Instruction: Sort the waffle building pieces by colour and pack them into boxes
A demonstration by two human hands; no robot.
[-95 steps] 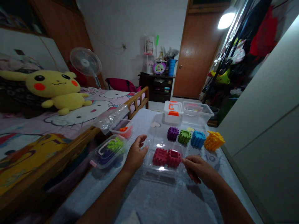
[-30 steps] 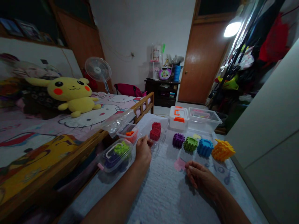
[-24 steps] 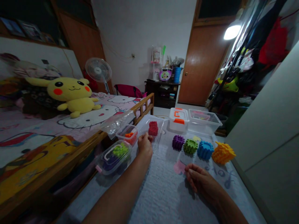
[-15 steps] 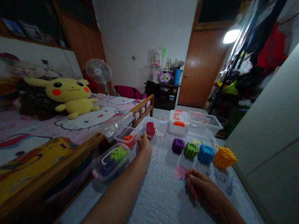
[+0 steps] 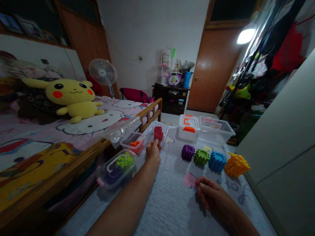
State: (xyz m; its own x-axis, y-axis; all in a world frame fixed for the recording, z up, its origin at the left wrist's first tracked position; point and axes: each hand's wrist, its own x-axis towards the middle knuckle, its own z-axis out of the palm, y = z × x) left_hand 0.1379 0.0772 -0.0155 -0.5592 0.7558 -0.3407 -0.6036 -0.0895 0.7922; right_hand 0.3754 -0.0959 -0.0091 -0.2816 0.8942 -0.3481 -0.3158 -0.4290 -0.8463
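Note:
My left hand (image 5: 153, 150) reaches to the near edge of a clear plastic tray (image 5: 165, 132), its fingertips pinched together just in front of the red toy blocks (image 5: 158, 133) there. Whatever sits between those fingers is too small and hidden to name. Over the blue-grey cloth, my right hand (image 5: 213, 193) is loosely closed with nothing visible in it, close to a pink printed patch (image 5: 189, 180). Beyond it stand a purple block cube (image 5: 188, 152), a green one (image 5: 201, 157), a blue one (image 5: 217, 162) and a yellow block shape (image 5: 236, 165) in a row.
A clear box with orange pieces (image 5: 136, 144) and a lidded box with green and dark blue pieces (image 5: 119, 167) lie left of my left arm. At the back are a box with orange clips (image 5: 188, 128) and an open clear bin (image 5: 216, 132). A wooden bed rail (image 5: 150, 113) borders the left.
My left hand has shifted very slightly right, its fingertips now up against the lower edge of the red blocks in view. The right hand stays put. The camera view has tilted a little.

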